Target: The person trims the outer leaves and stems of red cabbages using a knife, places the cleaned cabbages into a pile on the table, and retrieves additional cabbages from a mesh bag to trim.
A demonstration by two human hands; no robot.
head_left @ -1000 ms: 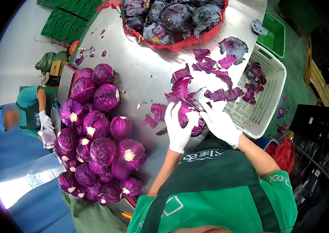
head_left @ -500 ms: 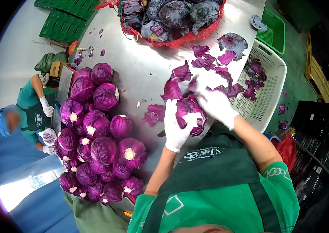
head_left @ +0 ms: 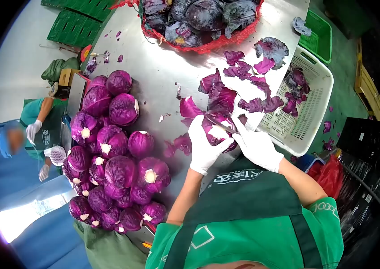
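My left hand (head_left: pixel 204 148), in a white glove, is wrapped round the near left side of a red cabbage (head_left: pixel 218 132), whose pale cut stem faces up. In my gloved right hand (head_left: pixel 258 149) is a knife (head_left: pixel 222 125), its dark, narrow blade lying across the cabbage beside the stem. The handle is hidden by my fingers. Just beyond the cabbage, loose purple leaves (head_left: pixel 221 99) lie on the metal table (head_left: pixel 163 67). More leaf pieces (head_left: pixel 183 143) rest to the left of my left hand.
Trimmed red cabbages (head_left: pixel 120 172) are heaped on the left. A red net bag (head_left: pixel 208 47) of dark, untrimmed cabbages stands at the far side. On the right, a white basket (head_left: pixel 322 107) holds scraps beside a green crate (head_left: pixel 322 38). A co-worker (head_left: pixel 42 130) stands at far left.
My right hand has come nearer and lower, bringing the knife blade onto the cabbage by the stem. An outer leaf now lies beyond the cabbage. The co-worker's hands have moved.
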